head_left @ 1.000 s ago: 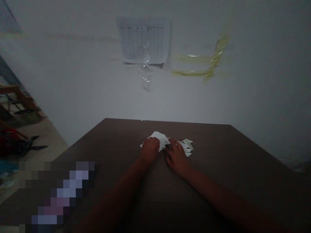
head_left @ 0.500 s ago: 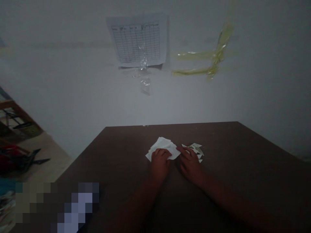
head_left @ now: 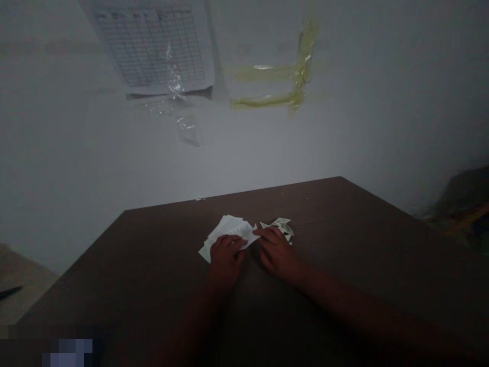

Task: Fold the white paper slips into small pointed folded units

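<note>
A loose stack of white paper sheets (head_left: 229, 224) with uneven edges lies on the brown table, with print on an upper sheet. Across its near side rests my left hand (head_left: 226, 257), open, fingers laid over the paper and slightly bent. My right hand (head_left: 279, 253) is open too, its fingers stretched out and its thumb apart; the index fingertip touches the stack's right corner. Partly behind that hand lie several small cut or torn paper pieces (head_left: 282, 224). Dim light hides detail under the fingers.
The dark brown table (head_left: 160, 239) meets a pale wall (head_left: 244, 153). Taped up there is a printed grid sheet (head_left: 153, 51), with yellowish tape strips (head_left: 301, 66) to its right. A dark object (head_left: 466, 199) stands beyond the table at right.
The view has swung right, so the table and wall sheet appear further left. My hands stay at the paper stack; a sheet corner now shows more plainly between them.
</note>
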Motion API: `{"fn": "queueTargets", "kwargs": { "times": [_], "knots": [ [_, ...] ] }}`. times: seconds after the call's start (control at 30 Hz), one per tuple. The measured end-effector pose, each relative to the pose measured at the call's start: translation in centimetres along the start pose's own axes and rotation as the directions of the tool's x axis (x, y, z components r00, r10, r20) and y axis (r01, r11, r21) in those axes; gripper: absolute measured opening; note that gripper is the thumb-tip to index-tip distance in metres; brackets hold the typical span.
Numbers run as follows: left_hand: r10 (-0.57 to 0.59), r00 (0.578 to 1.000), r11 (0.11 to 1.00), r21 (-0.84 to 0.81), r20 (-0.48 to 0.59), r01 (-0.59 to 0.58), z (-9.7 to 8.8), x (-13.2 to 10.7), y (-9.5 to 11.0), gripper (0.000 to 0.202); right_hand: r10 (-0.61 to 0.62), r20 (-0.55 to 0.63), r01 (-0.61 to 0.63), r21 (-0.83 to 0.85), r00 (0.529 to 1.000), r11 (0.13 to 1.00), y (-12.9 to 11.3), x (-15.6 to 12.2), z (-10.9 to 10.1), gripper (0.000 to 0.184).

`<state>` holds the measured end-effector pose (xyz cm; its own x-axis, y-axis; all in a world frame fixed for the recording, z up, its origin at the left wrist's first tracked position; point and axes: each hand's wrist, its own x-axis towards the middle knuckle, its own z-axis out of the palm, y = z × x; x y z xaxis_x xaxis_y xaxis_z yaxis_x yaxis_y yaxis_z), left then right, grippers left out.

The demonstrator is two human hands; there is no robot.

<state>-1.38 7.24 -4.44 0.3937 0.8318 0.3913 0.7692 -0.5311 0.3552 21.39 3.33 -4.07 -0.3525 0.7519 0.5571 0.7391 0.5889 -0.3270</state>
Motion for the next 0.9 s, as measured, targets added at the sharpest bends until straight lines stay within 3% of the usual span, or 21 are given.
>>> {"fn": "queueTargets", "kwargs": {
  "times": [0.33,0.57,0.9],
  "knots": [
    [-0.038,0.999,0.999,0.014,-0.024,0.039,-1.1,1.1,0.6,0.036,-0.099,-0.025,0.101,0.086,0.995,0.991,0.7,0.1,0.7,0.04],
    [0.021,1.0,1.0,-0.006,-0.007,-0.021,-1.3,1.2,0.9,0.037,-0.041,-0.051,0.049,0.173,0.998,0.984,1.1,0.6,1.4,0.033],
    [0.056,0.995,0.998,-0.005,0.082,-0.056,-2.1,0.2,2.1,0.041,-0.042,0.037,0.028,0.314,0.998,0.949,2.5,0.3,-2.0,0.022]
  ]
}}
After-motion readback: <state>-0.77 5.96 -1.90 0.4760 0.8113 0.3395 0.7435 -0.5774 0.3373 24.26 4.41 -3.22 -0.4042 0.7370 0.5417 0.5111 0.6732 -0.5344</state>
